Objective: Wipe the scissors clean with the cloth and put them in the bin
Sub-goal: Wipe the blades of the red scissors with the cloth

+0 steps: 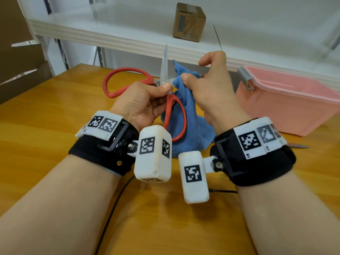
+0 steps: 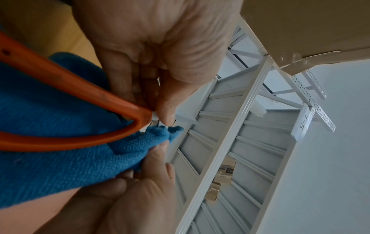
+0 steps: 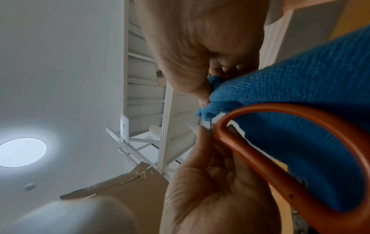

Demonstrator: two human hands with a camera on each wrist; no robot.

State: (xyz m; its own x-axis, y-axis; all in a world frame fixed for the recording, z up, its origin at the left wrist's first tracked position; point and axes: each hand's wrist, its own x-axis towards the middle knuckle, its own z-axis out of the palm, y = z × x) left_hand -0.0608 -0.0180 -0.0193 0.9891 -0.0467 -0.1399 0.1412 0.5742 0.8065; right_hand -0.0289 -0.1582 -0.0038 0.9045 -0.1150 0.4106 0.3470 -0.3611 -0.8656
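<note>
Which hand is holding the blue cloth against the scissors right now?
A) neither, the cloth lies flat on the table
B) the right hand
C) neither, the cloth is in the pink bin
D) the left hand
B: the right hand pinches the blue cloth around a blade of the red-handled scissors, while the left hand grips them near the pivot.

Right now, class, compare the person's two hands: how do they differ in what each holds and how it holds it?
The left hand grips the red-handled scissors near the pivot; the right hand pinches the blue cloth. The left hand's thumb presses beside the pivot, while the right hand's thumb presses cloth against the sideways blade. Both are raised above the table and wear wrist cameras.
</note>
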